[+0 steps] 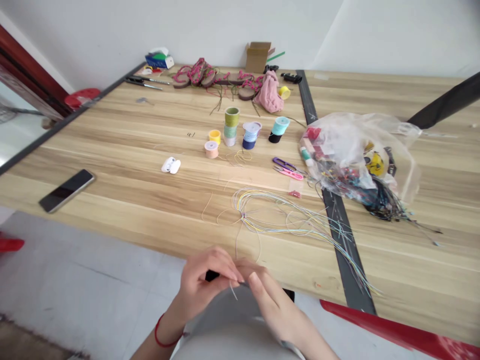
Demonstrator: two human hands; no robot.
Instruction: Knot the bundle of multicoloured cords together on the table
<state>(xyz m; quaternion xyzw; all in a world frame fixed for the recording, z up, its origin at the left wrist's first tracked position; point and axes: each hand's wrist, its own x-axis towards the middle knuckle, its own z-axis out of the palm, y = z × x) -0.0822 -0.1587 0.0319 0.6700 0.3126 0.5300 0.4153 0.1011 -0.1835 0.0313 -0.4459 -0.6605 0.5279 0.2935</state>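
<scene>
My left hand (204, 282) and my right hand (268, 295) meet below the near edge of the wooden table (131, 200). Both pinch a thin thread (237, 245) that runs up onto the table. A small dark object shows between the left fingers; I cannot make out what it is. The thread leads to a bundle of pastel threads (285, 220) spread over the table in front of me. Several thread spools (240, 131) stand further back, with pink and purple snips (287, 169) to their right.
A clear plastic bag of beads and cords (360, 160) lies at the right. A phone (66, 190) and white earbud case (171, 165) lie at the left. Braided sandals (210, 76), pink cloth (270, 92) and a cardboard box (257, 56) sit by the wall.
</scene>
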